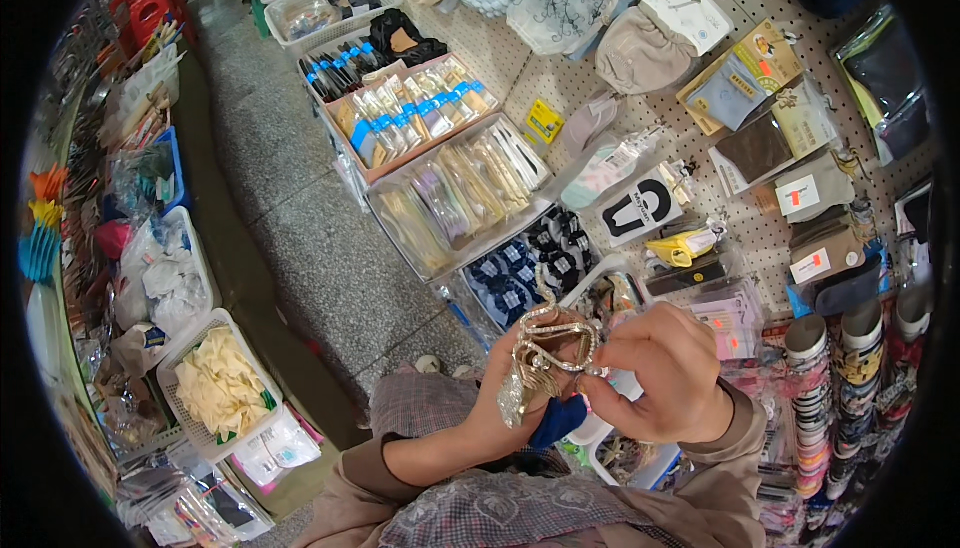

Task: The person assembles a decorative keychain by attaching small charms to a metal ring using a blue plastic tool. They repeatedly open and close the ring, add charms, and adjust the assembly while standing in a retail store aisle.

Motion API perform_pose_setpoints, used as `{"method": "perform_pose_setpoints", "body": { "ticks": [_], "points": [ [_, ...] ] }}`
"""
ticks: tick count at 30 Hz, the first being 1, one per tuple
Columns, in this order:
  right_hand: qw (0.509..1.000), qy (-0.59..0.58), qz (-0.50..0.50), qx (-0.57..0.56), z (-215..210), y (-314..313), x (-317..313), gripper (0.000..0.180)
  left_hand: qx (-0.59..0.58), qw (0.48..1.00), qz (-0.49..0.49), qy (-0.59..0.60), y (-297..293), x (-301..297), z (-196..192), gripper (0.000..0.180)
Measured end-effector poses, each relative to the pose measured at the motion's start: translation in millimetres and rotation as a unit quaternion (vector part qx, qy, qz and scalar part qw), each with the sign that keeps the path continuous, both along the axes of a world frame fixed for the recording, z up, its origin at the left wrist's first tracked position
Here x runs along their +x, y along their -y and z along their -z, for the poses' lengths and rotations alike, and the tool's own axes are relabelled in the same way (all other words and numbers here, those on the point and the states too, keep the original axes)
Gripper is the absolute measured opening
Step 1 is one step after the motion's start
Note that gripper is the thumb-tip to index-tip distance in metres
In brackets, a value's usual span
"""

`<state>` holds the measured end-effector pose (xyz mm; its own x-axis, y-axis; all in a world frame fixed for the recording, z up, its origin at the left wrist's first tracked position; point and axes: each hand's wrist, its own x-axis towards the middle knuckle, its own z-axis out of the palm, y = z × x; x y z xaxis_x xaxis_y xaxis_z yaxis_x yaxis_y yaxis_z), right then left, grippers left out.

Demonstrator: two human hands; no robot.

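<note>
A gold hair claw (532,353) set with glittering rhinestones rests in my left hand (482,416), whose fingers are wrapped round it. Its curved loops stand up above the palm, and a row of gold teeth shows near the thumb side. From the right, my right hand (668,373) pinches the edge of the claw between thumb and forefinger. Just below both hands hangs a piece of dark blue fabric (560,420); what it belongs to cannot be made out. Parts of the claw are hidden behind my fingers.
Ahead, a grey tray (385,233) of packaged goods and a pink box (375,170) of wrapped items stand along the pegboard wall (560,88). Packaged accessories hang on the right. Across the grey floor (300,228), a white basket (185,373) holds cream gloves.
</note>
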<state>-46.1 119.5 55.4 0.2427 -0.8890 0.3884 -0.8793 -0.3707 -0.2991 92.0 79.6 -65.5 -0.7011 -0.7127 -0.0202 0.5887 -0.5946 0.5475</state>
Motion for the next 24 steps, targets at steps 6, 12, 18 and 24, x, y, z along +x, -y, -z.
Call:
{"method": "perform_pose_setpoints", "body": {
  "ticks": [6, 12, 18, 24],
  "points": [
    [0.935, 0.25, 0.029, 0.25, -7.1, -14.8, -9.7, 0.014, -0.122, 0.983, -0.132, -0.039, 8.4, -12.7, -8.8, 0.032],
    [0.797, 0.461, 0.056, 0.386, -16.2, -32.8, -26.2, 0.014, -0.182, 0.976, -0.106, -0.062, 4.8, -21.2, -22.6, 0.033],
    [0.902, 0.31, -0.015, 0.3, -38.2, -55.1, -47.9, 0.014, -0.3, 0.945, -0.093, -0.091, 2.9, -33.7, -27.4, 0.029],
    [0.937, 0.291, -0.017, 0.191, -46.6, -80.2, -55.3, 0.017, -0.334, 0.922, -0.137, -0.14, -10.5, -51.2, -35.2, 0.033]
  ]
}}
